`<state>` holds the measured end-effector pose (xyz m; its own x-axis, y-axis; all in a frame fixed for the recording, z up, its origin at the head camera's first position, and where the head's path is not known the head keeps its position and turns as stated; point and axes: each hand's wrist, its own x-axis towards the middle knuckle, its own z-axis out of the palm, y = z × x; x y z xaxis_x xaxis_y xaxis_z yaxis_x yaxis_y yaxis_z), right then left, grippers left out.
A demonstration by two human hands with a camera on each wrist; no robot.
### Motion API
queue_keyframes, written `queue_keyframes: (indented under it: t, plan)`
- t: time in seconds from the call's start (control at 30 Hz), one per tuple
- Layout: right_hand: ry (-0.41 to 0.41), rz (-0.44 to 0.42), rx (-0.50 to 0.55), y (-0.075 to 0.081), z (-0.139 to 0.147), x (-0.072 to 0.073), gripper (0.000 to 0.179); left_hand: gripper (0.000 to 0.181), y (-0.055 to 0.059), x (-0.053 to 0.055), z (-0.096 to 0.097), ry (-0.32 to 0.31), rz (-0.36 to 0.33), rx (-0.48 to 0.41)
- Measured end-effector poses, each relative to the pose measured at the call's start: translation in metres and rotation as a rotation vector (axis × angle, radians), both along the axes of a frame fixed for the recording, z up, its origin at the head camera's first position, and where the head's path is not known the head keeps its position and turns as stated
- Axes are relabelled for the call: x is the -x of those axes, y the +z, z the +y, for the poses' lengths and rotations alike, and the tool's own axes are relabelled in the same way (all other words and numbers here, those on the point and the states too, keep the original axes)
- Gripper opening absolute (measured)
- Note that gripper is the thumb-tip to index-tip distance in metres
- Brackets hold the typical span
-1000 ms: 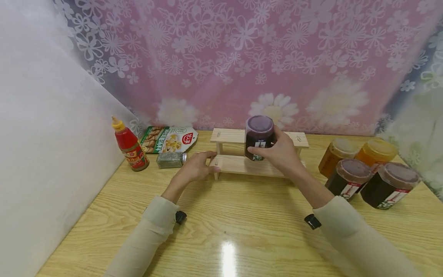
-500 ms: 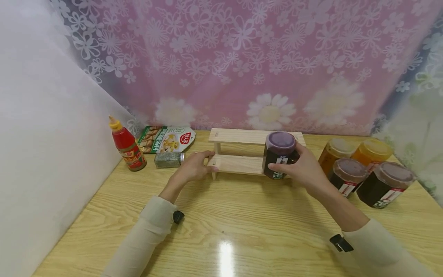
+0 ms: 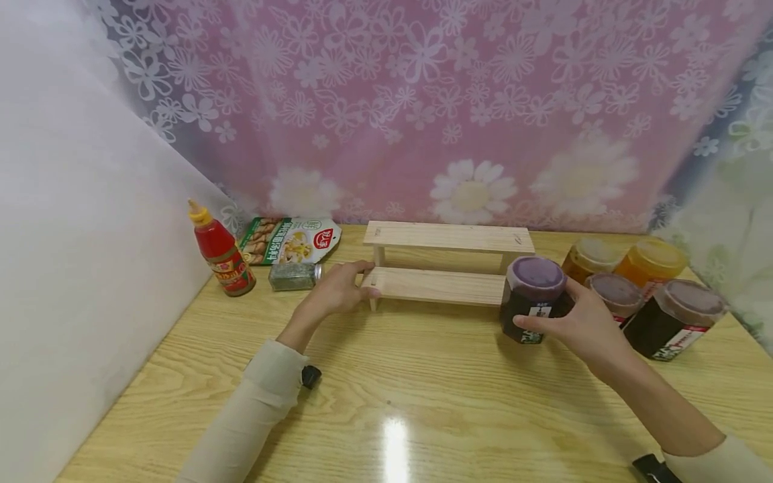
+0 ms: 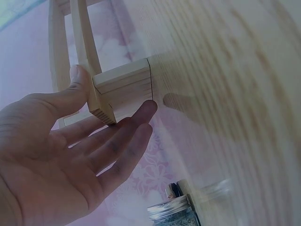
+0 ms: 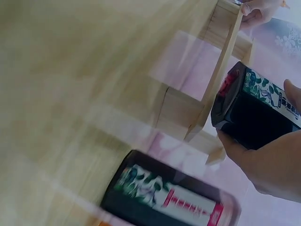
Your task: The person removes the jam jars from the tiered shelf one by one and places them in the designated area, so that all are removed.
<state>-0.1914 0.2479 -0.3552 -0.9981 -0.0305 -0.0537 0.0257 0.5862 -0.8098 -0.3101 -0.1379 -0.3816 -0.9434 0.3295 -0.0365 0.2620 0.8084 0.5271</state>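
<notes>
My right hand (image 3: 588,330) grips a dark hexagonal jar (image 3: 530,305) with a purple lid, at the right end of a two-tier wooden shelf rack (image 3: 443,285). Thumb and fingers lie on opposite sides of the jar; in the right wrist view its label (image 5: 265,89) shows leaves and a flower. At the rack's left end, my left hand (image 3: 335,290) holds the lower board. The left wrist view has the thumb on one face of that board (image 4: 86,42) and the fingers reaching past its end. Both boards of the rack are bare.
Two dark jars (image 3: 673,322) and two amber-coloured jars (image 3: 655,265) stand at the right, partly behind my right hand. Left of the rack are a red sauce bottle (image 3: 222,255), a seasoning packet (image 3: 296,240) and a small glass jar (image 3: 292,276) on its side. A floral curtain (image 3: 386,121) hangs behind.
My right hand has carried the dark jar from over the rack's middle rightward and toward the front, beside the other jars. My left hand stays on the rack's left end.
</notes>
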Motion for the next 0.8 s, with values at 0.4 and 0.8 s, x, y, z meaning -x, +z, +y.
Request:
queue_keyframes:
  t: [0.4, 0.8]
  plan:
    - [-0.034, -0.06, -0.039, -0.007, 0.043, -0.032, 0.104, 0.066, 0.001, -0.002, 0.002, -0.003, 0.003, 0.0]
    - [-0.069, -0.111, -0.163, -0.016, 0.077, -0.05, 0.116, 0.066, 0.002, -0.003, 0.002, 0.001, -0.004, -0.007]
